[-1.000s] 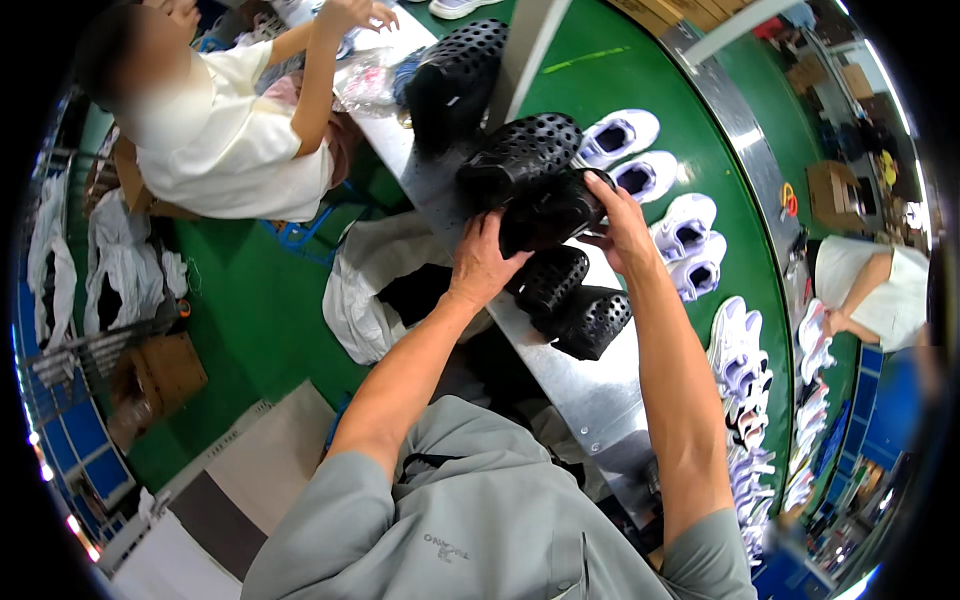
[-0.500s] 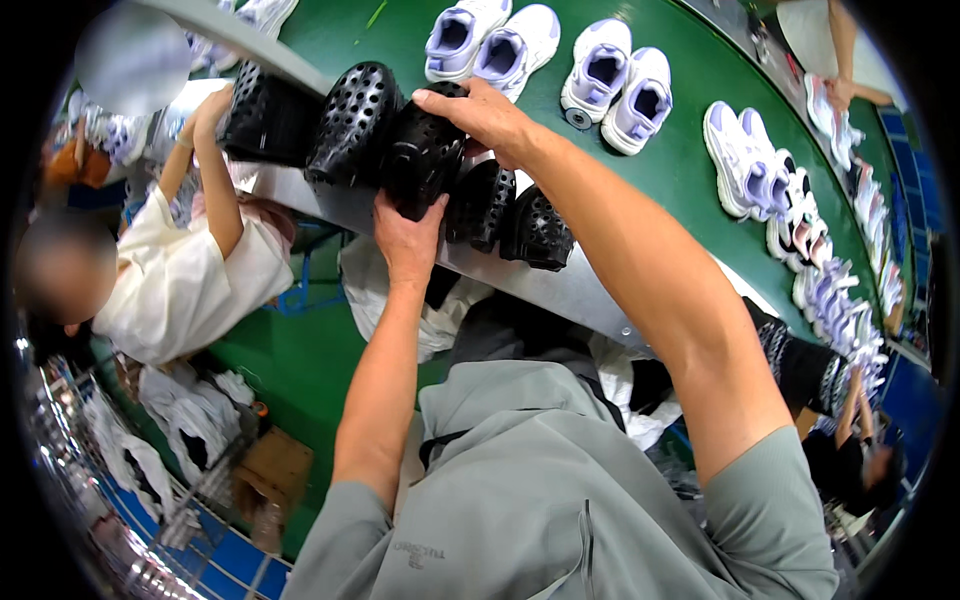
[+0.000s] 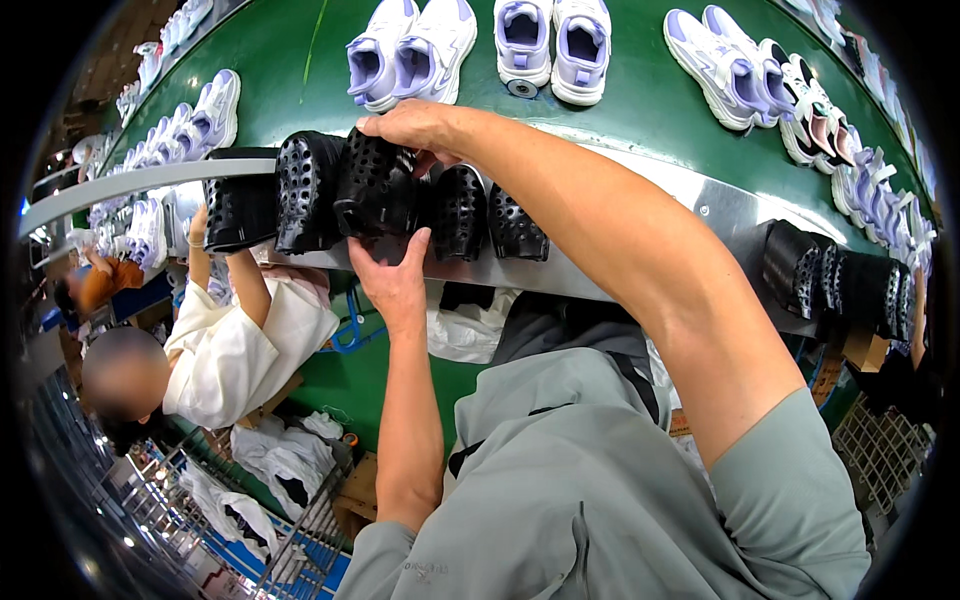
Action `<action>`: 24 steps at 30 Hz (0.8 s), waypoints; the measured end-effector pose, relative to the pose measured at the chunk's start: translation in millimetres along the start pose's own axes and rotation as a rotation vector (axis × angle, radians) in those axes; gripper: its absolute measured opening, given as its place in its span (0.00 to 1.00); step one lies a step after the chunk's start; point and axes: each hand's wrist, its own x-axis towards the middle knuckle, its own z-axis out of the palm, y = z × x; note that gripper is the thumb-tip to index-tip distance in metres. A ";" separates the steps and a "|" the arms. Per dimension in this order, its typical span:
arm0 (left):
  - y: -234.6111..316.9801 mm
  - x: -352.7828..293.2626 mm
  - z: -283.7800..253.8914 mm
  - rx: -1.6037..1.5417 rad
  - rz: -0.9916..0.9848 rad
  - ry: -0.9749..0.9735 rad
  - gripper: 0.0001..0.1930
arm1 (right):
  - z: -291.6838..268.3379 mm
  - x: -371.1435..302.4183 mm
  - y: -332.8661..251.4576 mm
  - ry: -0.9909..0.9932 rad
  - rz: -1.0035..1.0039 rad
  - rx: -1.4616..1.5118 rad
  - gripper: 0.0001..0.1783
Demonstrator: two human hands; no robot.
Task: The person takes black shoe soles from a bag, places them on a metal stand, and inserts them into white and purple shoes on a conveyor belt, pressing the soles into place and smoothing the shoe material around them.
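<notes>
A row of black, hole-covered pieces, rounded like the toe of a clog, stands along the metal edge of the green table. My right hand (image 3: pixel 425 130) reaches across from above and is closed on one black perforated piece (image 3: pixel 372 190), thumb on its top and fingers down its right side. Just beneath that piece is my left hand (image 3: pixel 392 285), thumb and forefinger spread apart at its lower end; whether they touch it I cannot tell. Another perforated piece (image 3: pixel 307 190) stands directly to the left, and two smaller ones (image 3: pixel 458 212) (image 3: pixel 518 225) to the right.
White and lilac sneakers (image 3: pixel 435 50) stand in pairs on the green table (image 3: pixel 620 120). A grey curved bar (image 3: pixel 150 185) crosses at the left. Beside me a person in a white top (image 3: pixel 240 350) works at the same edge. More black pieces (image 3: pixel 835 280) sit at the far right.
My view has swung, so the sneakers and black pieces sit differently in it. The right hand keeps its hold on the perforated piece; the left thumb and forefinger now show more widely spread below it.
</notes>
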 end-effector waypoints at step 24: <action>73.5 -31.8 -67.4 -0.482 0.112 0.196 0.27 | -9.8 11.7 31.0 0.181 0.046 0.068 0.09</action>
